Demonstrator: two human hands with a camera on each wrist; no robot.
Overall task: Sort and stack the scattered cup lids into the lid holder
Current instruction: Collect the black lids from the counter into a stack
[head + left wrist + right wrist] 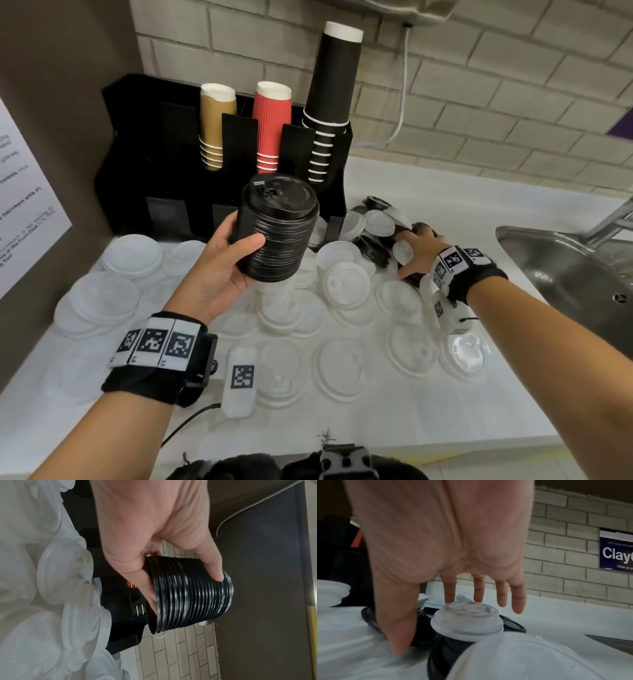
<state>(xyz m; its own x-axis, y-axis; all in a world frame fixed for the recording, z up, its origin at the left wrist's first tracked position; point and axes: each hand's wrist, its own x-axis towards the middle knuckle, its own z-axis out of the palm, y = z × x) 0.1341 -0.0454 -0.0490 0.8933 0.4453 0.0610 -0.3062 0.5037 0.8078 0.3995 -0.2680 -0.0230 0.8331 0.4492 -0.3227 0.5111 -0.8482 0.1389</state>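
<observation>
Head view: left hand (219,263) wraps its fingers round a tall stack of black plastic cup lids (277,229), held up just before the black lid holder (164,164). Right hand (416,253), fingers spread, touches a small translucent lid (402,251) among scattered lids on the white counter (462,198).

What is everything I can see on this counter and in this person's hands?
stack of black lids: one stack, black, held above the counter
loose lids: many, clear or white, spread over the counter
loose black lids: a few, black, near the right hand
cup holder: one, black, against the wall
cup stacks: three, tan, red, black, in the holder
sink: one, steel, far right
counter: one, white
left hand: grips the black stack
right hand: fingers spread, reaching onto loose lids
</observation>
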